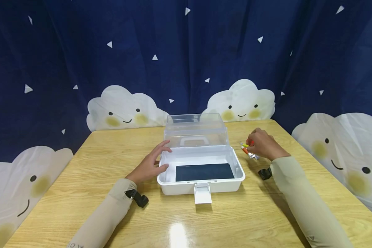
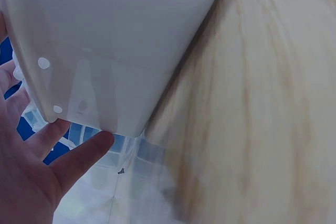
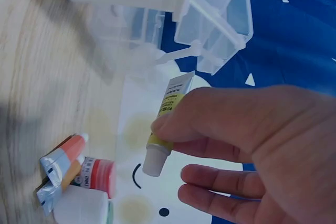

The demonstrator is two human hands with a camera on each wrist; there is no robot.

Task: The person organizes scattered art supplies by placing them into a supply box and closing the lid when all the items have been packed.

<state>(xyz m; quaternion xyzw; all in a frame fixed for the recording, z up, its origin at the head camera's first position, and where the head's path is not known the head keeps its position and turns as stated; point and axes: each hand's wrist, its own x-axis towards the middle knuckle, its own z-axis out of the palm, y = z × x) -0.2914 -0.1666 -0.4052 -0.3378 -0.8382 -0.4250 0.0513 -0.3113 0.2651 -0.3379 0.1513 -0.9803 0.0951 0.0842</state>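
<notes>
A white plastic storage box (image 1: pixel 201 186) stands on the table with its clear lid (image 1: pixel 195 131) raised. A flat dark rectangle (image 1: pixel 204 172) lies inside. My left hand (image 1: pixel 148 167) rests on the box's left side with fingers spread, the thumb over the rim. In the left wrist view, two fairly straight fingers (image 2: pixel 84 161) touch the outer wall. To the right of the box, my right hand (image 1: pixel 263 144) pinches a small yellow paint tube (image 3: pixel 170 103) between thumb and fingers, its white cap pointing down in the right wrist view.
Below the right hand lie orange-and-silver paint tubes (image 3: pixel 65 153), a red-capped container (image 3: pixel 100 177) and a white bottle (image 3: pixel 81 205). Clear trays on hinged arms (image 3: pixel 215 19) hang at the box's back. The front latch (image 1: pixel 202 194) juts out. A dark blue curtain (image 1: pixel 186 62) surrounds the table.
</notes>
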